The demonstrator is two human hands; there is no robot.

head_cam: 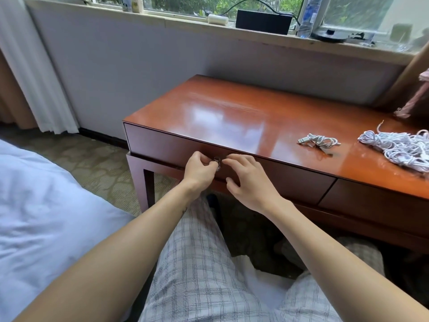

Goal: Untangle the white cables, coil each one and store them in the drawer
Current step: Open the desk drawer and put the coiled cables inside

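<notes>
Two-handed at the ring pull: pinching it in curled left fingers, hovering slack, empty right fingers beside it, favouring a straight, level tug on the closed drawer, leaving coiled cable and tangled cables on the desk to its right.

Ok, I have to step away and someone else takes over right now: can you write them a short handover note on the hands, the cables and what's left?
Left hand pinches the small metal ring pull of the closed reddish-brown wooden drawer.
Right hand is open beside the ring, holding nothing.
One loosely bundled white USB cable lies on the glossy desk top; the tangled heap of white cables sits at its right edge.
Done: one cable apparently separated.
Left: open the drawer, untangle and coil the rest, store all.
</notes>
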